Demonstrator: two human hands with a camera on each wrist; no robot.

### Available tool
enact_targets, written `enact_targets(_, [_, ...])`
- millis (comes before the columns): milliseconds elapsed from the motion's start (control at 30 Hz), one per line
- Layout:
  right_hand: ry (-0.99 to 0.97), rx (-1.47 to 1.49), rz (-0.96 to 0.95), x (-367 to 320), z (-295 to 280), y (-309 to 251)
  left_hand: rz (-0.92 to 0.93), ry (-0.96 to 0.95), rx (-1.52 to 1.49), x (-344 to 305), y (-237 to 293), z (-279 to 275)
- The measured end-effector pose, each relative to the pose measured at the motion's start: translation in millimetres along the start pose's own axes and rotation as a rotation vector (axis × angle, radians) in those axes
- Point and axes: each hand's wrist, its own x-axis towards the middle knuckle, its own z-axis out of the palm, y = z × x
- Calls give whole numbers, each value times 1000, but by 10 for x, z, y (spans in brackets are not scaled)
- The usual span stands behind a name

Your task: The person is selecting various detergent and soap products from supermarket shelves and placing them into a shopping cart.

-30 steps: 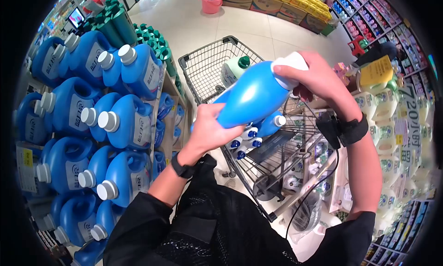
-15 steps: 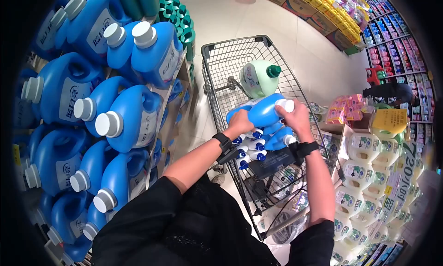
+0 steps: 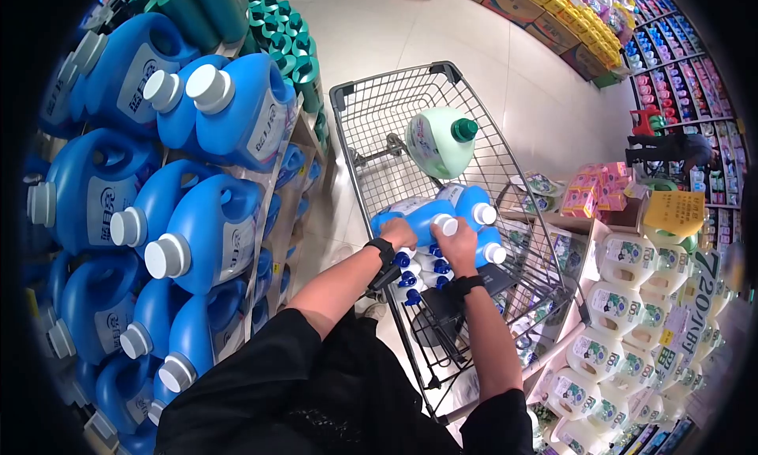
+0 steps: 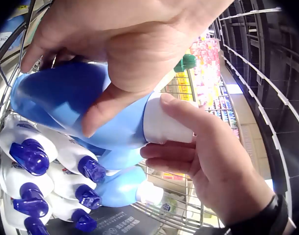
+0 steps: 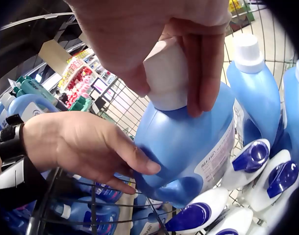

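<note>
Got both hands on 1 blue bottle point(image 3: 420, 218), inside the near half of the shopping cart point(image 3: 347, 159). Grips the body with the left hand point(image 3: 399, 234), curled fairly closed, thumb laid along the side. Pinches the white cap point(image 4: 169, 117) with the right hand point(image 3: 458, 246), thumb against fingers, so pretty much closed round it too. Can't tell whether sitting on the cart floor or held just over it.

Going by the head view, dial centred on that bottle: see a pale green jug point(image 3: 442, 143) with a green cap at 12 o'clock, 2 more blue bottles at 2 point(image 3: 472, 206) and 4 o'clock, also in the cart, and a bunch of white bottles point(image 3: 418, 277) with dark blue caps at 6, close below the hands. Look to 9 for shelves of big blue jugs point(image 3: 217, 234), 11 for green containers point(image 3: 292, 48), 1 for yellow packs point(image 3: 572, 17), 4 for rows of whitish jugs point(image 3: 616, 301).
</note>
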Motion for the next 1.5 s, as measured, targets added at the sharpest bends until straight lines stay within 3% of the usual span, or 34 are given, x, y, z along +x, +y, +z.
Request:
enact_targets(167, [22, -7, -20, 48, 292, 141, -50, -59, 52, 312, -20, 89])
enact_targets(267, [-31, -26, -54, 28, 497, 238, -233, -29, -9, 328, 75, 139])
enact_targets(333, [2, -58, -13, 39, 626, 173, -42, -22, -72, 98, 37, 37])
enact_targets(400, [-20, -91, -18, 76, 641, 174, -21, -71, -18, -104, 14, 27])
enact_targets(533, [-54, -187, -85, 197, 672, 181, 139, 10, 38, -312, -8, 33])
enact_targets(667, [-64, -158, -40, 176, 657, 146, 271, 180, -47, -545, -42, -53])
enact_targets(833, [-242, -133, -1, 216, 603, 290, 487, 396, -239, -1077, -70, -258])
enact_targets(867, [-259, -140, 59, 201, 560, 306, 559, 523, -305, -1145, -120, -233])
enact_targets(1000, [-111, -237, -88, 105, 162, 338, 589, 643, -468, -1768, -265, -377])
enact_targets(1067, [-281, -59, -49, 39, -203, 243, 616, 655, -536, -2029, -450, -314])
enact_targets(1200, [-392, 217, -227, -513, -1224, -165, 663, 877, -458, -2501, -983, 26])
enact_targets(1267, [-405, 247, -396, -896, -1696, -354, 525, 959, -429, -2761, -1307, 260])
enact_targets(1500, [-463, 309, -649, -2596, -2678, -876, 135, 1414, -592, -3514, -2507, 1171])
